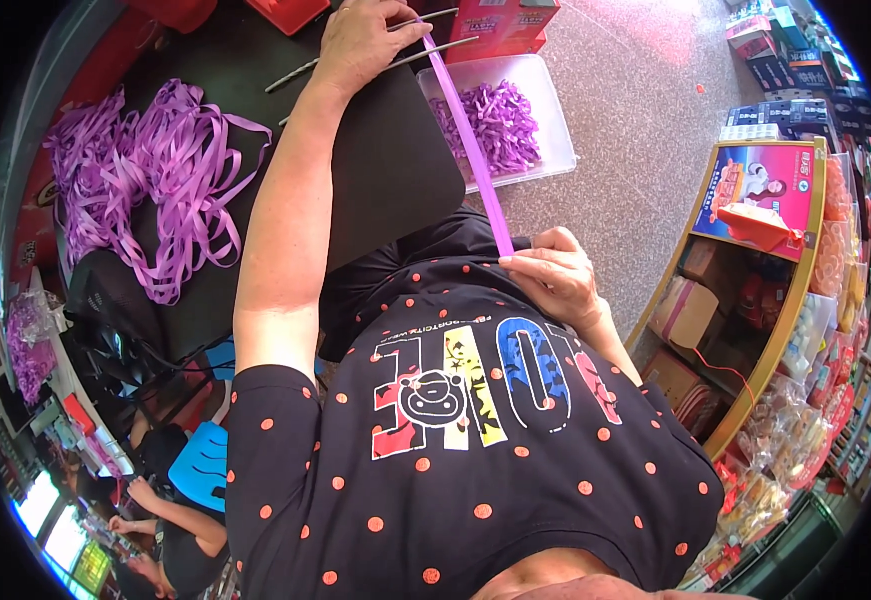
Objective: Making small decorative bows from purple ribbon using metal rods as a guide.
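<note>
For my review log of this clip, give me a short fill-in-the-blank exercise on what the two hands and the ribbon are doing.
1. The taut purple plastic ribbon strip runs from the left hand to the ____ hand.
2. The right hand pinches the strip against the black dotted ____.
3. The clear plastic bin holds cut ribbon pieces coloured ____.
4. The loose ribbon pile lies on the person's ____ side.

Missing words: right; shirt; purple; left

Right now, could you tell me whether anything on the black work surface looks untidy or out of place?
The loose purple ribbon pile sprawls tangled, strands trailing toward the black surface's edge. The clear plastic tray keeps its purple ribbon pieces contained. Nothing looks damaged.
</note>
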Tool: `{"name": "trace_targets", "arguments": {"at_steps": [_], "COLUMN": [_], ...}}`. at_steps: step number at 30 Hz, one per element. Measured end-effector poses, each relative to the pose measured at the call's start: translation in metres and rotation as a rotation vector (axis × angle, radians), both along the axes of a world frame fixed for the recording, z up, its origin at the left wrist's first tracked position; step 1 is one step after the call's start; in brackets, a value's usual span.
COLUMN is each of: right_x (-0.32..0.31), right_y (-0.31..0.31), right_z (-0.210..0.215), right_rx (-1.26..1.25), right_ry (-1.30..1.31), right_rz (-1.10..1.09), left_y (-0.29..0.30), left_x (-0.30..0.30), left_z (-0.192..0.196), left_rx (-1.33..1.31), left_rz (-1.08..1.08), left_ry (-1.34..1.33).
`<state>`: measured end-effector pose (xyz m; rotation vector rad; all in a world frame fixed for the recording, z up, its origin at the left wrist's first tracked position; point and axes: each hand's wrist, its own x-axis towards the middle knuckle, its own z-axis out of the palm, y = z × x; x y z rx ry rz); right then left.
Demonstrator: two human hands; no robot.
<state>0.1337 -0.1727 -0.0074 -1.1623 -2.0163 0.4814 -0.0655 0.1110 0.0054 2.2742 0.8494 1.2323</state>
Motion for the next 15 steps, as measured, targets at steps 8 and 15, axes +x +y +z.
{"name": "trace_targets", "arguments": {"at_steps": [8, 15], "right_x": [0.0, -0.005], "right_y": [0.03, 0.067], "right_z": [0.058, 0.075], "right_rx": [0.048, 0.145], "right_ry": [0.427, 0.683], "right_rz": [0.138, 0.157], "left_y": [0.003, 0.005], "left_x": [-0.005, -0.006], "left_z": [-0.005, -0.008], "left_rx": [-0.081, -0.067], "left_rz": [0.171, 0.198], "left_ry": [0.348, 0.335]}}
